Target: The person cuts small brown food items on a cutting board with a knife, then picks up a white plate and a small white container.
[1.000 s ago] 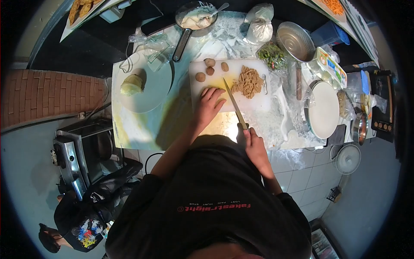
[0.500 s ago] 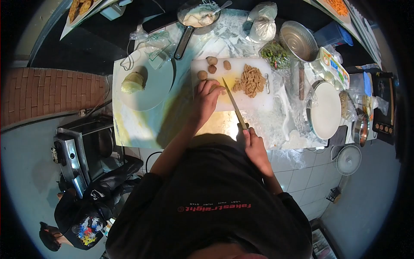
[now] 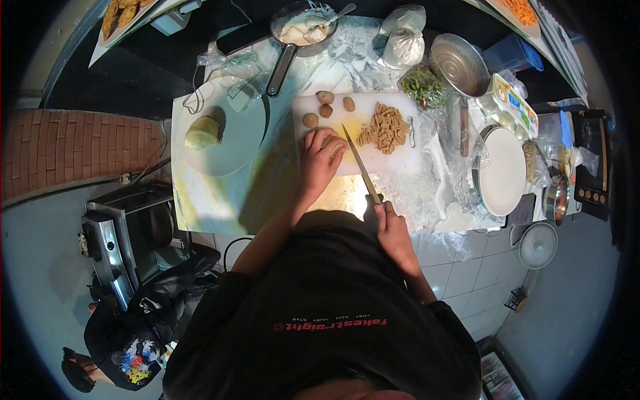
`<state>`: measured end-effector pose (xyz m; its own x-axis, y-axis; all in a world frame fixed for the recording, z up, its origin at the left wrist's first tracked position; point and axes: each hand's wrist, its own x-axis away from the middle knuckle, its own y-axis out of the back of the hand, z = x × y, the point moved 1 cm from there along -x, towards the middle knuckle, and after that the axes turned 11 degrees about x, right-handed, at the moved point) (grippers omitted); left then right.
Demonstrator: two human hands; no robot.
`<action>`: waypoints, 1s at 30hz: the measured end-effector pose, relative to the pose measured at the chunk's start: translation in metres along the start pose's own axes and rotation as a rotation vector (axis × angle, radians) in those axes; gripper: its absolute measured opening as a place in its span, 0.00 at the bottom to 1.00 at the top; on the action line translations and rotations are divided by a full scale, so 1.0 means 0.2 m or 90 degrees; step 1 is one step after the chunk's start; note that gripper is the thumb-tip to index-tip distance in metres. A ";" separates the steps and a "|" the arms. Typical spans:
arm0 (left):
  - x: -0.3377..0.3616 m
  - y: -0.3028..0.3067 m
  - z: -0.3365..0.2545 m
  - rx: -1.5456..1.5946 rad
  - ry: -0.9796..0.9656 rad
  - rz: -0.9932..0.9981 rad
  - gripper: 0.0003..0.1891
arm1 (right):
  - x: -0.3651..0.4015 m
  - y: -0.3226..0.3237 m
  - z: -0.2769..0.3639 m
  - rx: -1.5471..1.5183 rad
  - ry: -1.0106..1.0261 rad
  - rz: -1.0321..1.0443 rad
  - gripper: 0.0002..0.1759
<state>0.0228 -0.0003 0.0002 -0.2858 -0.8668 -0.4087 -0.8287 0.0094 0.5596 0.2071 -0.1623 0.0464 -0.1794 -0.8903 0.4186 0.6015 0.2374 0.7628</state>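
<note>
My right hand (image 3: 392, 230) is closed on the handle of a long knife (image 3: 361, 163), whose blade reaches over the white cutting board (image 3: 400, 162). Left of the blade, my left hand (image 3: 321, 160) bends its fingers over a brown piece (image 3: 340, 143) that is mostly hidden beneath them. Several small brown round pieces (image 3: 311, 120) lie beyond my left hand. A pile of brown cut strips (image 3: 388, 130) rests on the right side of the board, next to a yellowish wet patch.
At the left, a large plate (image 3: 230, 157) bears a pale green cabbage piece (image 3: 203, 133). A pan (image 3: 308, 33) with white batter stands at the back. Metal bowl (image 3: 460, 65), bagged greens (image 3: 423, 87) and white plate (image 3: 503, 171) are rightward. Another person (image 3: 127, 340) is at lower left.
The view has shifted slightly. My left hand's fingers have shifted a little on the piece, and the knife blade remains close beside them.
</note>
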 end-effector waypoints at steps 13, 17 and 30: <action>0.00 0.00 -0.01 0.008 0.034 -0.014 0.08 | -0.01 0.07 0.09 0.045 -0.050 0.050 0.23; 0.00 0.00 -0.01 0.028 0.039 -0.021 0.08 | -0.01 0.06 0.08 0.062 -0.025 0.043 0.22; 0.03 -0.01 0.01 -0.004 -0.070 0.000 0.10 | 0.07 0.08 0.13 0.065 -0.029 -0.043 0.24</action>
<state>0.0224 -0.0041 -0.0039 -0.3366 -0.8072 -0.4850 -0.8262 0.0060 0.5634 0.1942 -0.1616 0.0780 -0.2527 -0.8876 0.3851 0.5052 0.2184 0.8349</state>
